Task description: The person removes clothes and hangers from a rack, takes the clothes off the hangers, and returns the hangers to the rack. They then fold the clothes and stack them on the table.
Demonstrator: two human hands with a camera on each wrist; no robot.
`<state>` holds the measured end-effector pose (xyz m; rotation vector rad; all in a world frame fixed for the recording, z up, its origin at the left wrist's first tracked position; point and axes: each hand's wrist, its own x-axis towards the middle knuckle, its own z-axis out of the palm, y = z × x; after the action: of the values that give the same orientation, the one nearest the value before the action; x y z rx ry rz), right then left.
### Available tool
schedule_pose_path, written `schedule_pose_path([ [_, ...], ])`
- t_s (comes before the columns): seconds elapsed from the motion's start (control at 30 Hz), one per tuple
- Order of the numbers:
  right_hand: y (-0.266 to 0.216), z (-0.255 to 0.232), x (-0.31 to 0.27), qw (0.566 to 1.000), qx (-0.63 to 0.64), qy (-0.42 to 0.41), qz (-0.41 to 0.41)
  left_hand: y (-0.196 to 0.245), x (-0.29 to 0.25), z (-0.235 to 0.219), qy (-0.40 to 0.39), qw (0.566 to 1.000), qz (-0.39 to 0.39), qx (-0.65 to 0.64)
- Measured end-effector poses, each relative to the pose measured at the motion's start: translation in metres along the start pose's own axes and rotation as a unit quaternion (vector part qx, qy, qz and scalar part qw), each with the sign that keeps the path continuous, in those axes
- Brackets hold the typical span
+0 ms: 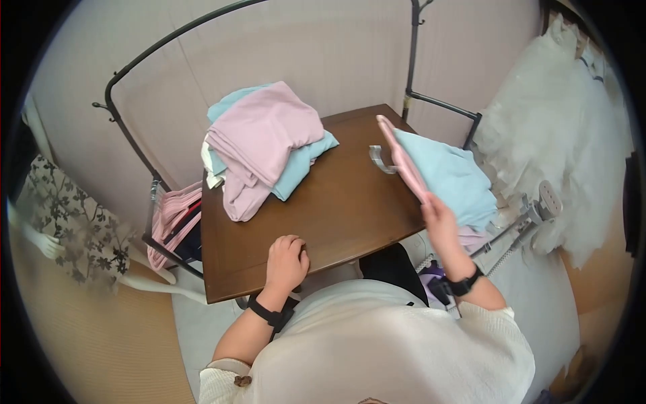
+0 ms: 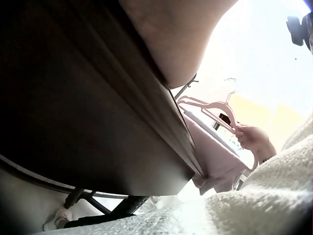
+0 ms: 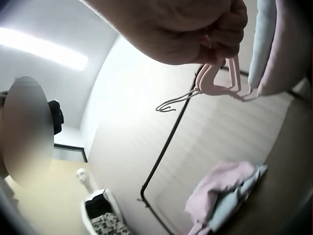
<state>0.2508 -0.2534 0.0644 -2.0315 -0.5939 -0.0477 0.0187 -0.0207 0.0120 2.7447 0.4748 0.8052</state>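
Observation:
My right hand (image 1: 440, 219) grips the near end of pink hangers (image 1: 408, 165) at the right side of the brown table. Their metal hooks (image 3: 172, 104) stick out together, pointing over the tabletop in the head view. Light blue cloth (image 1: 447, 176) and pink cloth (image 2: 212, 149) hang folded over the hangers' bars, down beside the table. My left hand (image 1: 286, 261) rests on the table's near edge with its fingers loosely bent, holding nothing. Folded pink, light blue and white cloths lie in a pile (image 1: 269, 135) at the back left of the table.
The brown table (image 1: 350, 209) stands before a black metal rack (image 1: 124, 124). More pink hangers (image 1: 165, 225) hang low at its left. On the right are a garment steamer (image 1: 546, 202) and white gowns (image 1: 531, 114). A mannequin in a floral skirt (image 1: 64, 222) stands at far left.

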Motion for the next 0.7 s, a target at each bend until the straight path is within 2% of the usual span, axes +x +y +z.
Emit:
schedule_pose_path([
  [0.03, 0.003, 0.020, -0.002, 0.999, 0.018, 0.011, -0.046, 0.000, 0.000, -0.001, 0.005, 1.000, -0.004, 0.005],
  [0.17, -0.034, 0.065, -0.012, 0.993, 0.056, -0.079, -0.061, 0.001, 0.000, -0.001, 0.017, 1.000, -0.004, 0.016],
  [0.2, -0.048, 0.069, -0.015, 0.987, 0.077, -0.135, -0.029, 0.001, -0.001, -0.001, 0.014, 1.000, -0.005, 0.017],
  [0.23, -0.046, 0.083, -0.015, 0.982, 0.095, -0.157, -0.045, 0.000, -0.001, 0.000, 0.021, 1.000, -0.001, 0.012],
  [0.3, -0.051, 0.098, -0.010, 0.969, 0.086, -0.232, 0.005, -0.001, -0.001, 0.000, 0.027, 1.000, 0.001, 0.008],
  [0.43, -0.060, 0.104, -0.006, 0.953, 0.112, -0.276, 0.047, -0.003, 0.000, 0.000, 0.022, 1.000, -0.007, 0.002],
  [0.5, -0.050, 0.109, 0.000, 0.950, 0.082, -0.298, -0.039, -0.003, -0.001, 0.000, 0.015, 1.000, -0.012, 0.000],
  [0.53, -0.051, 0.108, 0.000, 0.950, 0.082, -0.300, -0.038, -0.003, -0.001, 0.000, 0.016, 1.000, -0.008, -0.001],
  [0.6, -0.056, 0.104, -0.001, 0.942, -0.095, -0.277, -0.166, -0.003, -0.002, 0.000, 0.017, 1.000, -0.006, 0.000],
  [0.63, -0.057, 0.102, -0.003, 0.941, -0.093, -0.278, -0.167, -0.003, -0.002, 0.000, 0.020, 1.000, -0.004, -0.003],
  [0.7, -0.059, 0.100, -0.007, 0.923, -0.196, -0.224, -0.244, -0.002, -0.001, 0.000, 0.024, 1.000, -0.004, -0.001],
])
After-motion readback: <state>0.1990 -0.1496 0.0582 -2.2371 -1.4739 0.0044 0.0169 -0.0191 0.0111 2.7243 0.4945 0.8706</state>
